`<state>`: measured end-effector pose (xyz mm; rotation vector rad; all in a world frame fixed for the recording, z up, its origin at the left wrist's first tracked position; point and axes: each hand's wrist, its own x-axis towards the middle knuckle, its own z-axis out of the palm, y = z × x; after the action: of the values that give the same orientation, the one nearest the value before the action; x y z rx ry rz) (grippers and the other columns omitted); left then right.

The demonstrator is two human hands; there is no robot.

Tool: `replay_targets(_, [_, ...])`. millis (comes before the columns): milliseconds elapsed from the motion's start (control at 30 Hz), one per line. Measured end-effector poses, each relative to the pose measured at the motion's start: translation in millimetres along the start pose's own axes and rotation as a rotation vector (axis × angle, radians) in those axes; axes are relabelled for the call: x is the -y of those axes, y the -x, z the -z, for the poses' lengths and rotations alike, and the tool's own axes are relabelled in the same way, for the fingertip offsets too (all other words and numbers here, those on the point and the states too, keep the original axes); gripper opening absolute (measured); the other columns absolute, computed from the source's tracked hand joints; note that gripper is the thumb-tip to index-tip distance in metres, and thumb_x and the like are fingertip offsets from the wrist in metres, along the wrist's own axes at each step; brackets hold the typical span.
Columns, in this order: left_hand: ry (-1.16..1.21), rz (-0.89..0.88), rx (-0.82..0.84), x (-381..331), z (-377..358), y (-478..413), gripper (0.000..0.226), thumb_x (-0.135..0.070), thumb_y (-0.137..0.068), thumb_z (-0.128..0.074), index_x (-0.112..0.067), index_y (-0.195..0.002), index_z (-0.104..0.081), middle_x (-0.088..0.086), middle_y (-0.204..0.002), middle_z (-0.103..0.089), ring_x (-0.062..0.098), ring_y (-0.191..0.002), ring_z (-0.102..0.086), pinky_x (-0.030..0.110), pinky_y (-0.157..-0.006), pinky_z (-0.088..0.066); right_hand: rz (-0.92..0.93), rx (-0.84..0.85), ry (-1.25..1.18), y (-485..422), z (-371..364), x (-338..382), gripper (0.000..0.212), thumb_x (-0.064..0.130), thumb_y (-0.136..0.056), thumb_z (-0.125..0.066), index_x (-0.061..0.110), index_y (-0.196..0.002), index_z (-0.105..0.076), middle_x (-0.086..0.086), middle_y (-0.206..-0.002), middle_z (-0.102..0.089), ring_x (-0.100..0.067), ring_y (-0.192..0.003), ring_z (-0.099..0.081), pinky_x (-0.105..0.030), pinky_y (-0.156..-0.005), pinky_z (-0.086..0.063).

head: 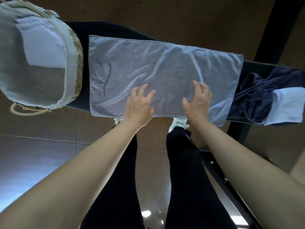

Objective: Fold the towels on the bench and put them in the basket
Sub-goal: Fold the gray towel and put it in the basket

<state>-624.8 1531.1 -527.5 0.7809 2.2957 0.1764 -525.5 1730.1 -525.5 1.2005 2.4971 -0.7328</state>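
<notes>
Brown tiled floor [165, 14] is being shown across top and middle, grout lines at left. Lower left is being washed bluish by light. Glare spots [146, 213] are being reflected bottom centre. Dark post [280, 27] is being shown upper right.

Under the fingers [202, 90] the towel [156, 68] is soft matt cloth, finely creased. Left of them the basket [79, 71] is rough woven fibre with a cloth liner [70, 53]. Right of them a dark towel [254, 96] is crumpled cloth. The tabletop [115, 29] looks matt; the floor [41, 162] glossy.
</notes>
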Motion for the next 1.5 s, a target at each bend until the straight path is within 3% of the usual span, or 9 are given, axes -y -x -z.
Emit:
replay_targets(133, [-0.109,-0.116,0.053,-58,-18,-14,0.061,-0.026,-0.087,-0.067,-0.028,-0.146,-0.054,0.01,-0.161,-0.039,0.043,-0.135,-0.041,0.048,-0.088,-0.054,-0.328,-0.111,0.09,9,45,-83,0.067,0.024,-0.086,-0.072,0.011,-0.146,-0.046,-0.016,-0.14,-0.043,-0.037,-0.123,-0.043,-0.044,-0.099,-0.045])
replay_targets(333, [-0.042,0.127,0.18,-103,-39,-26,0.086,-0.045,-0.094,-0.068,-0.044,-0.162,-0.016,0.013,-0.172,0.01,0.054,-0.153,0.001,0.073,-0.115,-0.029,-0.487,0.249,-0.347,10,63,-142,0.076,0.024,-0.089,-0.077,0.014,-0.15,-0.033,-0.007,-0.133,-0.054,-0.024,-0.121,-0.054,-0.04,-0.103,-0.048])
replay_targets(500, [-0.065,0.113,0.187,-99,-42,-38,0.094,-0.048,-0.091,-0.072,-0.05,-0.161,-0.01,0.01,-0.17,0.027,0.054,-0.153,0.019,0.08,-0.115,-0.018,-0.614,0.165,-0.409,-7,62,-141,0.035,0.018,-0.088,-0.077,0.013,-0.114,-0.054,-0.002,-0.099,-0.062,-0.023,-0.094,-0.065,-0.034,-0.078,-0.054])
replay_targets(767, [-0.078,0.154,0.019,-93,-16,-62,0.077,-0.048,-0.092,-0.066,-0.045,-0.158,-0.026,0.008,-0.173,-0.003,0.045,-0.157,-0.002,0.063,-0.124,-0.019,-0.606,0.196,-0.457,-1,64,-149,0.008,0.009,-0.089,-0.073,0.014,-0.09,-0.067,-0.01,-0.093,-0.072,-0.026,-0.083,-0.074,-0.04,-0.074,-0.064])
replay_targets(1067, [-0.103,0.182,0.124,-88,32,-147,0.084,-0.054,-0.097,-0.053,-0.045,-0.163,-0.002,-0.003,-0.173,0.019,0.05,-0.154,0.02,0.078,-0.118,-0.009,-0.639,0.229,-0.545,2,67,-162,0.01,0.006,-0.095,-0.057,0.011,-0.087,-0.058,-0.007,-0.092,-0.064,-0.029,-0.087,-0.067,-0.048,-0.084,-0.062])
replay_targets(1200, [-0.129,0.112,0.05,-103,40,-152,0.078,-0.054,-0.092,-0.054,-0.027,-0.161,-0.031,0.007,-0.172,-0.018,0.048,-0.155,-0.013,0.063,-0.123,-0.023,-0.483,0.174,-0.584,7,68,-153,0.007,0.01,-0.099,-0.054,0.005,-0.095,-0.057,-0.008,-0.082,-0.052,-0.017,-0.073,-0.05,-0.037,-0.07,-0.049])
replay_targets(1300, [0.182,0.017,-0.059,-151,26,-124,0.049,-0.05,-0.087,-0.052,-0.017,-0.119,-0.068,0.008,-0.123,-0.067,0.033,-0.117,-0.059,0.046,-0.097,-0.05,-0.357,0.174,-0.722,11,78,-131,0.019,0.01,-0.102,-0.056,0.015,-0.118,-0.063,0.004,-0.102,-0.071,-0.004,-0.091,-0.066,-0.023,-0.083,-0.053])
replay_targets(1400, [0.538,0.066,0.24,-196,1,-85,0.036,-0.058,-0.086,-0.061,-0.025,-0.094,-0.073,-0.007,-0.096,-0.076,0.016,-0.092,-0.072,0.037,-0.086,-0.057,-0.249,0.255,-0.861,19,85,-109,0.036,0.006,-0.1,-0.061,0.025,-0.13,-0.063,-0.002,-0.113,-0.074,-0.017,-0.103,-0.071,-0.026,-0.088,-0.058])
replay_targets(1500, [1.014,0.217,0.422,-212,-15,-55,0.032,-0.051,-0.091,-0.07,-0.021,-0.102,-0.073,0.0,-0.1,-0.077,0.018,-0.094,-0.075,0.032,-0.08,-0.061,-0.24,0.391,-0.969,21,92,-94,0.05,-0.005,-0.09,-0.063,0.027,-0.129,-0.066,-0.016,-0.116,-0.072,-0.03,-0.105,-0.07,-0.038,-0.091,-0.06])
